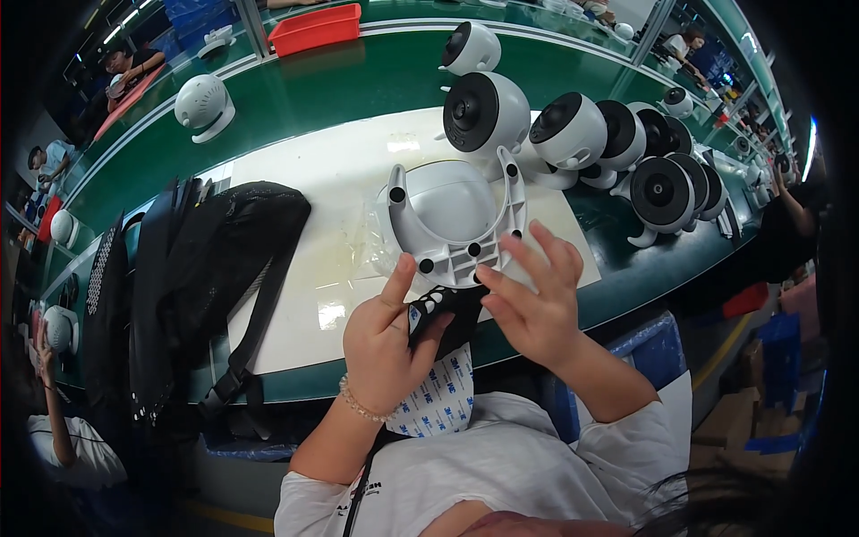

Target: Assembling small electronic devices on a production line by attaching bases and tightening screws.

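Left hand [386, 345] pinches a limp adhesive-pad sheet [440, 358]; right hand [534, 300], open, touches it beside the rigid white camera bracket [452, 224].

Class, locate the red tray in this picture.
In the head view, the red tray sits at the top, left of centre, on the far edge of the green bench, beyond the white dome-shaped unit.

White camera base [452, 224] turned underside up at frame centre, two prongs raised, black pads seen on its foot, printed sticker sheet [440, 394] held just below it, hanging toward the lower centre
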The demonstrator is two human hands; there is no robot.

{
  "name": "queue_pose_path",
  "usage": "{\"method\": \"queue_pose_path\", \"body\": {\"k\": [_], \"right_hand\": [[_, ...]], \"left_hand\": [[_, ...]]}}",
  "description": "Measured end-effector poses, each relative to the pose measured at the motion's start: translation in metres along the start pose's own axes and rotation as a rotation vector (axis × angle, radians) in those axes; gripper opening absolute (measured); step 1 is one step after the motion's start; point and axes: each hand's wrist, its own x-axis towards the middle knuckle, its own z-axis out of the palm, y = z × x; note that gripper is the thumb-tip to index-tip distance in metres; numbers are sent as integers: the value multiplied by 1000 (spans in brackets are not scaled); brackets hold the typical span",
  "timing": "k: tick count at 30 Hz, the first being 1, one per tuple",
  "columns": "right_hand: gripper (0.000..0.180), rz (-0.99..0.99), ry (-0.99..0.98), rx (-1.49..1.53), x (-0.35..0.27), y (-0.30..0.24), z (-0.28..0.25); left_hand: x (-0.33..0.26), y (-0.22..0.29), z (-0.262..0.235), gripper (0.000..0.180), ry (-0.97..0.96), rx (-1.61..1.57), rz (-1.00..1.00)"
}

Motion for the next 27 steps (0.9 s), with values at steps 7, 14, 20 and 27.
{"method": "queue_pose_path", "body": {"k": [7,14,20,27], "right_hand": [[30,1061,-322,1411,51,33,9],[20,197,-184,682,153,16,50],[6,-134,-180,-491,240,75,237],[26,38,-710,-619,254,80,296]], "left_hand": [[3,-1,-14,27,-37,-47,-29],[-17,-28,-66,19,86,-171,-169],[-22,-35,-78,58,57,-143,-376],[-19,-37,-86,31,-14,-127,-387]]}}
